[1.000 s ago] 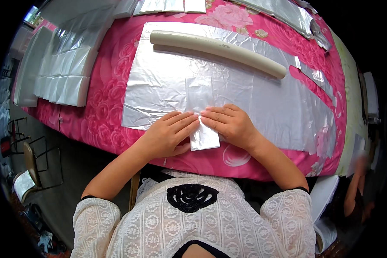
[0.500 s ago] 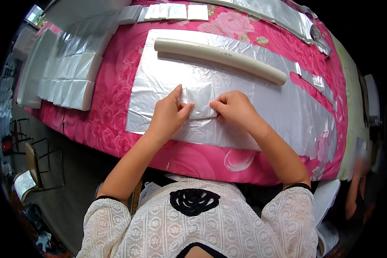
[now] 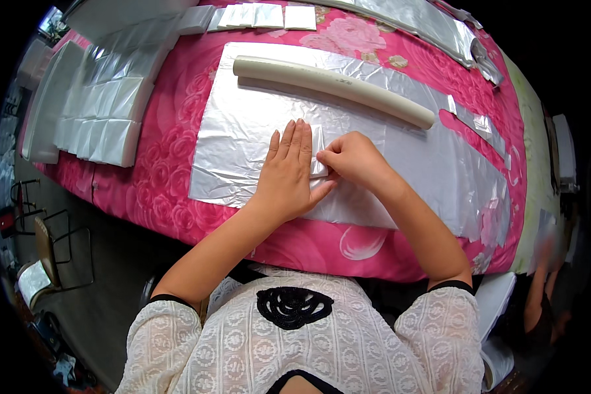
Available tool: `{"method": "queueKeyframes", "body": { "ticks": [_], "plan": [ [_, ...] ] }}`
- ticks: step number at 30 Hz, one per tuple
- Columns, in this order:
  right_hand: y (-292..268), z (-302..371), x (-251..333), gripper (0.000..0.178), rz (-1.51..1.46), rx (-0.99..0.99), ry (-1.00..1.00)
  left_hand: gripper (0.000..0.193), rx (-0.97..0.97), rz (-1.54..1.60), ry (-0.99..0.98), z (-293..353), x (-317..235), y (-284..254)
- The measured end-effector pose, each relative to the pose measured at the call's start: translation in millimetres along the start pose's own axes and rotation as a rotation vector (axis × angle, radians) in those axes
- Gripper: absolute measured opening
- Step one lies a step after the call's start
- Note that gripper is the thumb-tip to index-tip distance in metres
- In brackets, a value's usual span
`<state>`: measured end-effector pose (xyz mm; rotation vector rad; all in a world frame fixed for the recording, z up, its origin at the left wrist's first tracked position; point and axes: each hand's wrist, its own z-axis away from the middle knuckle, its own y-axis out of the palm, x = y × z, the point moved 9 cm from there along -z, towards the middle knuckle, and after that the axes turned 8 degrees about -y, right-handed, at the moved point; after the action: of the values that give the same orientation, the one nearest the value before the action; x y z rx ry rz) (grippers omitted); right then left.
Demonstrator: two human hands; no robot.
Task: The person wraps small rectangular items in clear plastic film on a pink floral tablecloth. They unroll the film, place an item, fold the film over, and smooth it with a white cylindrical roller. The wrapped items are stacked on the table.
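Note:
My left hand (image 3: 286, 172) lies flat with its fingers stretched out, pressing on a small folded clear plastic bag (image 3: 317, 141). Most of that bag is hidden under the palm. At its right edge my right hand (image 3: 356, 159) is closed in a pinch, thumb against the bent fingers. Beneath both hands spreads a layer of large, flat, shiny plastic bags (image 3: 226, 141), wrinkled near the left hand. A long cream-coloured tube (image 3: 335, 90) lies slantwise across these bags, beyond my fingers.
A pink floral cloth (image 3: 171, 141) covers the table. Several rows of small folded plastic packets (image 3: 115, 105) stand at the left, with more packets (image 3: 267, 16) along the far side. Long plastic sheeting (image 3: 433, 29) lies at the far right. A chair (image 3: 44, 253) stands on the floor at left.
My left hand has gone from pinching the bag's left edge to lying flat over it, further right. The bag shows narrower. My right hand stays pinched at its right edge.

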<state>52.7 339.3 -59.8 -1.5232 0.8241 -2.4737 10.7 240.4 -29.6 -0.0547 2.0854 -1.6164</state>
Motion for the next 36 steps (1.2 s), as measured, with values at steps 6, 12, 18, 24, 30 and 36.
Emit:
{"method": "queueKeyframes", "body": {
  "ticks": [6, 12, 18, 24, 30, 36],
  "plan": [
    [-2, 11, 13, 0.022, 0.084, -0.012, -0.067, 0.103, 0.044, 0.009, 0.001, 1, 3, 11],
    [-23, 32, 50, 0.030, 0.722, -0.127, -0.167, 0.096, -0.027, 0.111, -0.012, 8, 7, -7],
    [24, 3, 75, 0.057, 0.660, -0.238, -0.773, 0.032, 0.214, 1.069, -0.453, 85, 54, -19],
    [101, 24, 79, 0.070, 0.577, -0.140, -0.642, 0.030, 0.617, 1.288, -1.166, 220, 72, 5],
    [192, 74, 111, 0.067, 0.338, 0.223, -0.762, 0.019, 0.399, 1.584, -1.348, 241, 82, 19],
    [152, 68, 131, 0.021, 0.515, 0.300, -0.960, 0.012, 0.402, 0.697, -0.791, 176, 88, -47]
  ]
}}
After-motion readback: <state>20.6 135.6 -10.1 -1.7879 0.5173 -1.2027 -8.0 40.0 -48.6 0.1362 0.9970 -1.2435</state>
